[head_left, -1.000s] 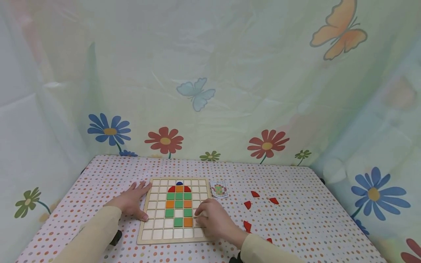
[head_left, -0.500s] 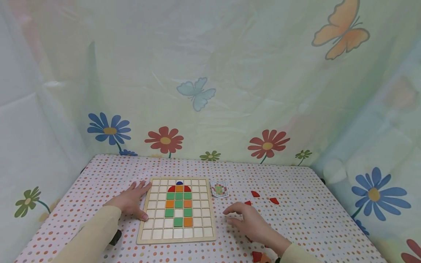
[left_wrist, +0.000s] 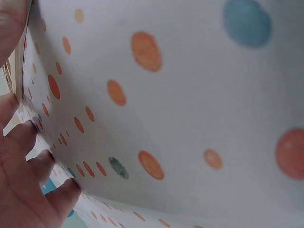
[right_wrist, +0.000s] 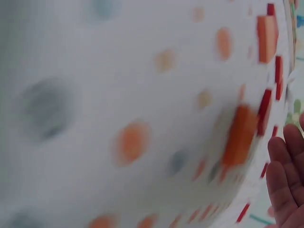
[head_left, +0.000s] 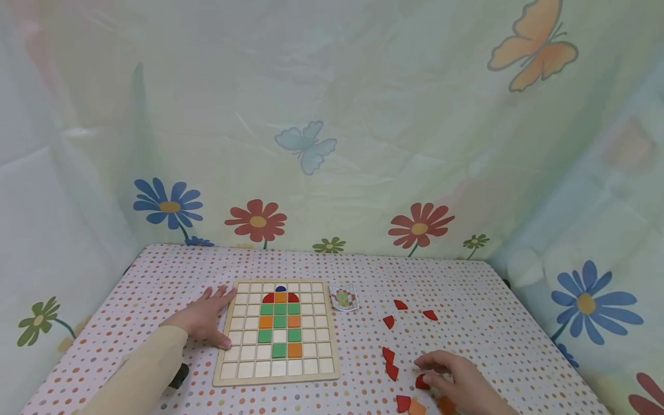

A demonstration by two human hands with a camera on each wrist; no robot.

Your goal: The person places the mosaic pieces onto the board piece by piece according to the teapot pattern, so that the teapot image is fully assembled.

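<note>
The left hand (head_left: pixel 199 320) is laid, fingers spread, against the left edge of the gridded board (head_left: pixel 280 380). At near right, the right hand (head_left: pixel 459 380) is held released, loosely bent, beside a red piece (head_left: pixel 421 383). An orange block (right_wrist: pixel 240 137), partly covered in the head view, is exposed more fully in the right wrist view. Any lettering on the card (head_left: pixel 343 298) right of the board is unreadably small.

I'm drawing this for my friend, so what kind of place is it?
Probably a small play corner: there's a spotted tabletop, a backdrop printed with flowers and butterflies, and a gridded board holding coloured pieces.
</note>
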